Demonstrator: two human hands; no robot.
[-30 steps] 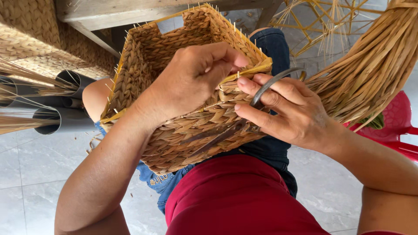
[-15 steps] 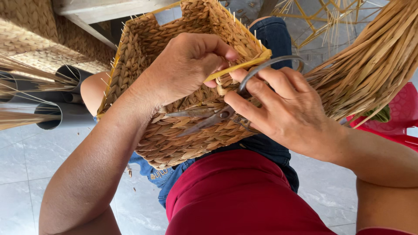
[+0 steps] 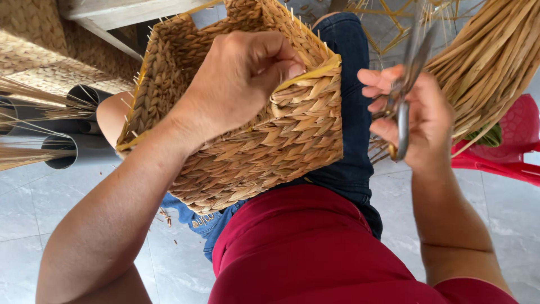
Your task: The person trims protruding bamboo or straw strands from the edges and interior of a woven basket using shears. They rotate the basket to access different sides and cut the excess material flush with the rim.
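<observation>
A square basket (image 3: 264,152) woven of tan braided straw rests on my lap, tilted with its opening away from me. My left hand (image 3: 236,79) grips its near rim, fingers curled over a yellow frame edge at the corner. My right hand (image 3: 419,121) is held apart to the right of the basket, closed around the handles of grey metal scissors (image 3: 406,84) whose blades point up. Short straw ends stick out along the basket's rim.
A bundle of long dry straw stalks (image 3: 495,56) hangs at the upper right. A red plastic chair (image 3: 506,155) stands behind it. Dark pipes (image 3: 73,143) and woven mats (image 3: 34,50) lie at the left on a grey tiled floor (image 3: 34,208). A wooden table leg (image 3: 112,34) crosses the top.
My right hand has pulled away from the basket rim to the right, lifting the scissors upright. The left hand has shifted its grip on the rim and the basket has turned slightly.
</observation>
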